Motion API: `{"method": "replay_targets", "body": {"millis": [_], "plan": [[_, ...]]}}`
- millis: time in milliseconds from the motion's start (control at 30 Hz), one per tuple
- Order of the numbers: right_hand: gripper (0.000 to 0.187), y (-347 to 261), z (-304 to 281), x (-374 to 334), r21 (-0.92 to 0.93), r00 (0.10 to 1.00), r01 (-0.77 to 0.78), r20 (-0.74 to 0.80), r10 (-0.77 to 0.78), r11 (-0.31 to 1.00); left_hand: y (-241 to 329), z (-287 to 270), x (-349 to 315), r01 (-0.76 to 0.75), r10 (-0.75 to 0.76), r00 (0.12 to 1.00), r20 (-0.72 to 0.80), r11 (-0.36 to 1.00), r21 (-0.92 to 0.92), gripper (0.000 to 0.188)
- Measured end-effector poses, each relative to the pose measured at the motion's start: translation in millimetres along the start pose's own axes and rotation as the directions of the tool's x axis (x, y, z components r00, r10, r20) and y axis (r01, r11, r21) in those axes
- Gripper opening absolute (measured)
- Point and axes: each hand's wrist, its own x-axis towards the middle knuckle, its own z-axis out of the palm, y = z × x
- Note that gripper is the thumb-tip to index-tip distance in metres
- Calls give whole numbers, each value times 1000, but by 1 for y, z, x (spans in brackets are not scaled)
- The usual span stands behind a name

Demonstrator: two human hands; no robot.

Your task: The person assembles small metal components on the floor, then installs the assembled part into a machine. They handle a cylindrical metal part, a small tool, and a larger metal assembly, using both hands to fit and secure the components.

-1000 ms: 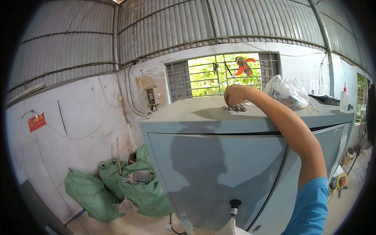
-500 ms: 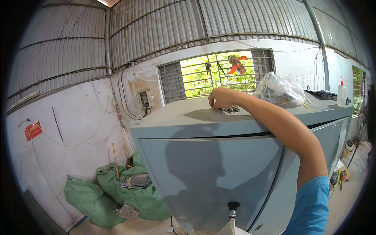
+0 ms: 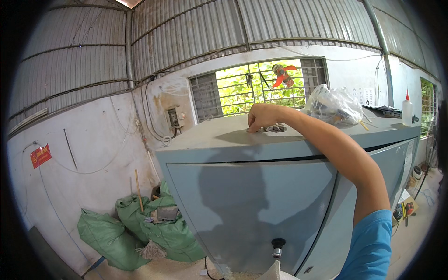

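My right arm in a blue sleeve reaches over the top of a grey-blue metal cabinet [image 3: 200,135]. At its end my right hand [image 3: 261,114] bends down, with thumb and fingers drawn together at the cabinet top. Whatever is between the fingertips is too small and hidden to make out. Beside and partly behind the hand lie several short grey metal rods [image 3: 278,128] in a small heap. My left hand is out of view.
A clear plastic bag [image 3: 331,106] and a white squeeze bottle [image 3: 407,112] with a red tip stand further right on the cabinet. A black knob [image 3: 278,243] juts from its front. Green sacks [image 3: 109,238] fill the floor at left. An orange-bladed fan [image 3: 283,76] hangs before the window.
My right hand has shifted slightly left and its fingertips have dropped to the cabinet top. More of the metal rods shows beneath my wrist.
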Motion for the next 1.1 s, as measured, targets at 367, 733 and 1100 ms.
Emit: {"method": "replay_targets", "body": {"millis": [367, 733, 1100], "plan": [[20, -6, -21, -22, -218, 990, -143, -33, 139, 965, -5, -4, -5, 4, -4, 1000, 5, 1000, 0, 39], [24, 1, -4, -7, -169, 961, -128, -265, 80, 977, -8, -8, -5, 0, -1, 1000, 6, 1000, 8, 39], [13, -7, -19, -24, -292, 983, -185, -42, 181, 938, -12, -12, -10, -1, 1, 1000, 1, 1000, -1, 39]]}}
